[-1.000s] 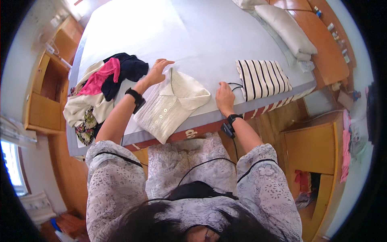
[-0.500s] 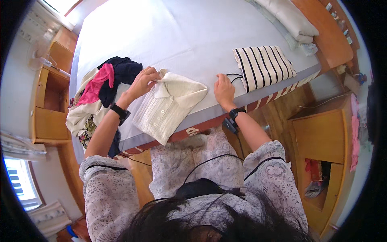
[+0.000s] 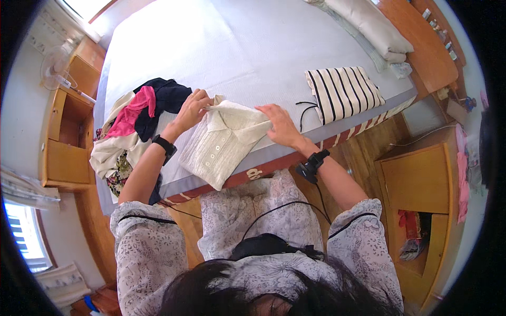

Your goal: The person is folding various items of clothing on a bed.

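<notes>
A cream knit shirt (image 3: 224, 150) with a collar and a row of buttons lies folded at the bed's near edge. My left hand (image 3: 192, 109) pinches its upper left corner by the collar. At the opposite corner, my right hand (image 3: 281, 125) closes its fingers on the shirt's edge. Right of them lies a folded cream garment with black stripes (image 3: 342, 95), its dark cords trailing toward my right hand. On the left is a loose pile of clothes with a pink piece (image 3: 132, 113), a dark navy piece (image 3: 163, 97) and cream cloth (image 3: 113, 155).
The bed (image 3: 232, 58) has a pale sheet. A rolled cream quilt (image 3: 369, 29) lies at its far right. Wooden cabinets stand at the left (image 3: 66, 163) and right (image 3: 414, 181). A white fan (image 3: 55, 68) is at the left, and a black cable (image 3: 279, 205) crosses my lap.
My right hand has moved left from beside the striped garment's cords and taken hold of the shirt's right corner. My left hand keeps its pinch on the collar side.
</notes>
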Tool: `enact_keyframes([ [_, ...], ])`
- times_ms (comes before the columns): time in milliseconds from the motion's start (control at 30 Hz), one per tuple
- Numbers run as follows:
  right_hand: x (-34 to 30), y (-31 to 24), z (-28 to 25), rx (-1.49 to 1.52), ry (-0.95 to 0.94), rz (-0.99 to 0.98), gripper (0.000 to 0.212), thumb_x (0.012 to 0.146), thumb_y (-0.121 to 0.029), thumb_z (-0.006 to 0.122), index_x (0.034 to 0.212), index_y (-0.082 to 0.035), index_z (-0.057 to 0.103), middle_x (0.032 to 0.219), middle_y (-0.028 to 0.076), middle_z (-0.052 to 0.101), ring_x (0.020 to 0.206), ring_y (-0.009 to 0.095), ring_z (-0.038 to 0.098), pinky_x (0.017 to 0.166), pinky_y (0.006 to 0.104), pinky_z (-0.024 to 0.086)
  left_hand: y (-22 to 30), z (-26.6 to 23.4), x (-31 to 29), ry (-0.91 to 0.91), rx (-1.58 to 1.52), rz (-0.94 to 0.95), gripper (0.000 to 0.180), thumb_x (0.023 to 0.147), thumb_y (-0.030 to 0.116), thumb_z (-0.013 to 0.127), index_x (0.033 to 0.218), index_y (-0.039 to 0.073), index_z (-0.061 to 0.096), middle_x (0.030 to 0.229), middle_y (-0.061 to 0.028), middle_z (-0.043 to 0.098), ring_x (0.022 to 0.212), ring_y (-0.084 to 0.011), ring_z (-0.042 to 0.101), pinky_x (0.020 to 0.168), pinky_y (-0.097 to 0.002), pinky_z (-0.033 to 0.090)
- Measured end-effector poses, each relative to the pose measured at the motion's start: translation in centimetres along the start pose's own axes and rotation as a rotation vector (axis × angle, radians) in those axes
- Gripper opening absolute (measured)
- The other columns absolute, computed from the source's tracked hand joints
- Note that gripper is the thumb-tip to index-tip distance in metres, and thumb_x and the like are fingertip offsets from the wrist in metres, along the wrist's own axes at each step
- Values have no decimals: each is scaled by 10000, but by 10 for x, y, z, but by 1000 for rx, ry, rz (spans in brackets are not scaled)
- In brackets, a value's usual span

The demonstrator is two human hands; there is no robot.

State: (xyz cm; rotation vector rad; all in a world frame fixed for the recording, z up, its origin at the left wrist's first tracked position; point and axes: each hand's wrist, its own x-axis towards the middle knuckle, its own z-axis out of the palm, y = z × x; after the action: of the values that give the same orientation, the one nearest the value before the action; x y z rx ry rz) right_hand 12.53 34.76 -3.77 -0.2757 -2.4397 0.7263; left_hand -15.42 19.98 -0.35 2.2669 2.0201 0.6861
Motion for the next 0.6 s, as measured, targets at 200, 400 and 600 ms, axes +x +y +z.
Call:
enact_keyframes([
  [200, -4, 8, 1, 84, -188, 86, 444, 683, 35, 563, 1121, -36, 549, 968, 132, 501, 981, 319, 501, 837, 397, 424, 3, -5, 2, -3, 104, 35, 282, 632, -35, 660, 855, 77, 528, 883, -63, 521, 899, -255, 494, 783, -346, 394],
  [400, -9, -10, -4, -184, -188, -216, 362, 665, 52, 583, 1021, -9, 570, 945, 140, 494, 953, 314, 507, 817, 396, 442, 6, -6, -5, -78, 174, 95, 317, 668, -2, 651, 953, 91, 551, 859, -44, 510, 870, -230, 490, 778, -338, 374],
  [600, -18, -18, -1, -194, -222, -197, 321, 657, 38, 580, 972, -21, 560, 952, 136, 494, 953, 318, 503, 813, 392, 434, 11, -18, -11, -123, 141, 193, 358, 672, 11, 673, 1008, 136, 659, 896, -34, 530, 899, -219, 491, 832, -357, 382],
])
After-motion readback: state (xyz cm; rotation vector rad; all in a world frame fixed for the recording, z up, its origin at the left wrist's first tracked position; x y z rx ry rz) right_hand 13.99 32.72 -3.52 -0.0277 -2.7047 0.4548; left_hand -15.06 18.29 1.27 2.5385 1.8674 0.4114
